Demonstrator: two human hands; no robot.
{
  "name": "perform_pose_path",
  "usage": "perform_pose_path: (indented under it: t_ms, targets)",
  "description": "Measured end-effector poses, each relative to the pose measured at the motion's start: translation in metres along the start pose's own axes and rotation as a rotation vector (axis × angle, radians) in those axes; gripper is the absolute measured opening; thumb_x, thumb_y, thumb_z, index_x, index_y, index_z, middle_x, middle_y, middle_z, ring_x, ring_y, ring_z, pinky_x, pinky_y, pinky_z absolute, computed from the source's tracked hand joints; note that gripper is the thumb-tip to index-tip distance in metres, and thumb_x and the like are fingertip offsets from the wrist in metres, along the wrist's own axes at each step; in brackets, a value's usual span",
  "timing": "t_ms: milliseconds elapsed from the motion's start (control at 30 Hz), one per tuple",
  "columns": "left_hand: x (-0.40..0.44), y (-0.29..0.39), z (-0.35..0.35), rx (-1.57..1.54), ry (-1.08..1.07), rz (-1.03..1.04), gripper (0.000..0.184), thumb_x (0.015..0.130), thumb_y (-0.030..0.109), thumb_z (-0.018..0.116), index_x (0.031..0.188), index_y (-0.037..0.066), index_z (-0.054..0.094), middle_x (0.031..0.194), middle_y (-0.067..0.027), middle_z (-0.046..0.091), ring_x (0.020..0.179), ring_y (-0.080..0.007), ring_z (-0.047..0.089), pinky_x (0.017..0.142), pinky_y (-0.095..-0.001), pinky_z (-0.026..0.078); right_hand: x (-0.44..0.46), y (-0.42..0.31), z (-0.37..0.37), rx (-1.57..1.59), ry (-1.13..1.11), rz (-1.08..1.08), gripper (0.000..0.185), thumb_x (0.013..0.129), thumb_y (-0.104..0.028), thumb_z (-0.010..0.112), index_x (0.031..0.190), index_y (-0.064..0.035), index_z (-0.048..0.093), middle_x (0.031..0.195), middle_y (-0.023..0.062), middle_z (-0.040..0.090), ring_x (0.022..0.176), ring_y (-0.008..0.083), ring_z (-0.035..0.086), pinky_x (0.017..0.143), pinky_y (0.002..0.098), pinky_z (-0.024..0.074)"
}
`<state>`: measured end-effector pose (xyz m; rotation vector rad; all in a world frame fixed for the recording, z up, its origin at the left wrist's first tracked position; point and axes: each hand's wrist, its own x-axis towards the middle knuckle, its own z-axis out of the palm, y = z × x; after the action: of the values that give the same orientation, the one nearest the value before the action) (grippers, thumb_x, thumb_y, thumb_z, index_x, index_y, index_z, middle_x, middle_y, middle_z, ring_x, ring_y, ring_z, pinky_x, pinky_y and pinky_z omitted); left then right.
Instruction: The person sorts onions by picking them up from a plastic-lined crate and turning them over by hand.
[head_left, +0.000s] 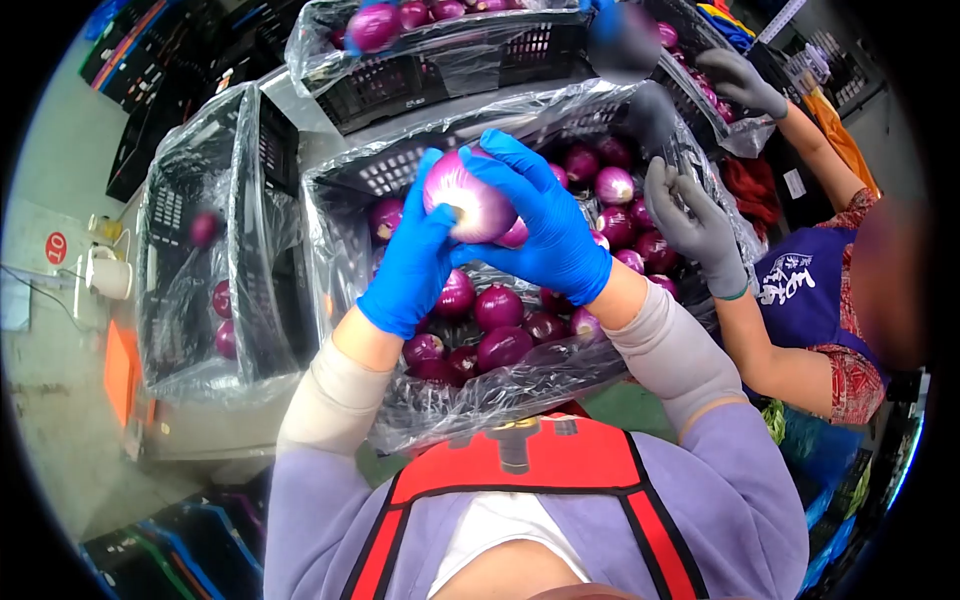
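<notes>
A red onion [462,192], purple with a pale root end, is held up between my two blue-gloved hands. My left hand [412,262] grips its left side, thumb across the front. From the right, my right hand [545,225] closes on the same onion, fingers over the top. Below them stands a black crate lined with clear plastic [345,290], holding many loose red onions [505,346]. Part of the crate's contents is hidden behind my hands and forearms.
On the left a lined crate [185,290] holds a few onions [225,338]. Another onion crate [400,95] stands behind. At right, a co-worker's grey-gloved hands [695,225] reach over the crates. A white mug-like container [108,272] sits far left.
</notes>
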<state>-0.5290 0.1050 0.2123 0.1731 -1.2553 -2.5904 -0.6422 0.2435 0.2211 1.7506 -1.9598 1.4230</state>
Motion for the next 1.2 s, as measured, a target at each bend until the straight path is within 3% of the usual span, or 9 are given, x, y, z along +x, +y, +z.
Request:
perform_pose_path:
  t_ms: [200,267,333,467,600,767,867,1033,1200]
  targets:
    - [0.003,0.004,-0.007,0.079,0.066,-0.026,0.068,0.083,0.014,0.068,0.141,0.004,0.035,0.133,-0.0112,0.049,0.116,-0.0208,0.054,0.094,-0.0313,0.048,0.007,0.0,-0.002,0.154,0.018,0.001,0.084,0.073,-0.022,0.081,0.143,-0.0094,0.037,0.146,0.0152,0.039,0.133,0.0322,0.039,0.109,0.0412,0.0353]
    - [0.008,0.002,-0.009,0.303,0.132,0.154,0.08,0.078,0.013,0.074,0.144,0.004,0.031,0.135,-0.011,0.047,0.121,-0.0216,0.05,0.099,-0.0338,0.045,0.0,0.004,0.0,0.392,0.038,0.144,0.086,0.077,-0.025,0.079,0.146,-0.0078,0.031,0.146,0.0137,0.039,0.135,0.0287,0.038,0.109,0.0413,0.0344]
    - [0.009,0.007,-0.004,0.358,0.109,0.23,0.092,0.072,0.01,0.08,0.147,0.006,0.027,0.14,-0.012,0.042,0.125,-0.0221,0.046,0.104,-0.0358,0.042,-0.002,0.006,-0.003,0.921,0.063,0.622,0.086,0.081,-0.032,0.076,0.148,-0.0086,0.027,0.144,0.0119,0.039,0.13,0.0269,0.042,0.106,0.0411,0.0383]
    - [0.008,0.009,0.001,0.531,0.059,0.418,0.102,0.065,0.006,0.084,0.148,0.007,0.025,0.145,-0.0119,0.036,0.129,-0.0223,0.043,0.106,-0.0367,0.04,0.0,-0.002,-0.003,1.227,-0.052,0.842,0.083,0.087,-0.037,0.068,0.151,-0.0114,0.022,0.138,0.0096,0.044,0.113,0.0223,0.054,0.092,0.0362,0.0488]
    - [0.007,0.008,0.007,0.626,-0.019,0.487,0.109,0.063,0.005,0.085,0.15,0.009,0.02,0.146,-0.0118,0.036,0.131,-0.0242,0.041,0.107,-0.0376,0.039,0.005,-0.012,-0.006,1.311,-0.06,0.814,0.081,0.087,-0.034,0.068,0.15,-0.0092,0.023,0.136,0.0091,0.047,0.117,0.0215,0.053,0.092,0.0363,0.0493]
    - [0.007,0.007,0.007,0.667,-0.023,0.461,0.115,0.062,0.006,0.085,0.152,0.01,0.013,0.148,-0.0127,0.033,0.133,-0.0265,0.04,0.108,-0.038,0.038,0.004,-0.011,-0.004,1.27,-0.025,0.761,0.08,0.086,-0.03,0.069,0.148,-0.0061,0.026,0.14,0.0105,0.044,0.125,0.022,0.048,0.1,0.0368,0.0436]
    - [0.007,0.008,0.004,0.982,-0.058,0.697,0.117,0.063,0.009,0.084,0.153,0.014,0.01,0.151,-0.0123,0.027,0.135,-0.0271,0.038,0.108,-0.04,0.038,0.003,-0.012,-0.002,1.103,0.064,0.64,0.081,0.081,-0.022,0.073,0.146,-0.0042,0.028,0.146,0.0113,0.038,0.132,0.0231,0.042,0.107,0.038,0.0381]
    - [0.003,0.015,0.005,0.192,0.028,0.032,0.109,0.072,0.033,0.081,0.153,0.021,0.01,0.153,-0.0098,0.025,0.135,-0.027,0.038,0.102,-0.0399,0.045,0.0,-0.002,-0.001,0.523,0.131,0.285,0.096,0.071,-0.011,0.082,0.147,-0.0028,0.024,0.153,0.0131,0.027,0.136,0.0238,0.035,0.109,0.037,0.0355]
    - [0.007,0.008,-0.003,-0.005,-0.114,-0.019,0.104,0.075,0.047,0.076,0.152,0.019,0.013,0.146,-0.0101,0.036,0.127,-0.0275,0.049,0.091,-0.0366,0.053,0.0,-0.001,-0.002,0.309,0.113,0.167,0.097,0.07,-0.013,0.083,0.147,-0.0026,0.025,0.153,0.0148,0.027,0.136,0.0254,0.037,0.107,0.0371,0.0386]
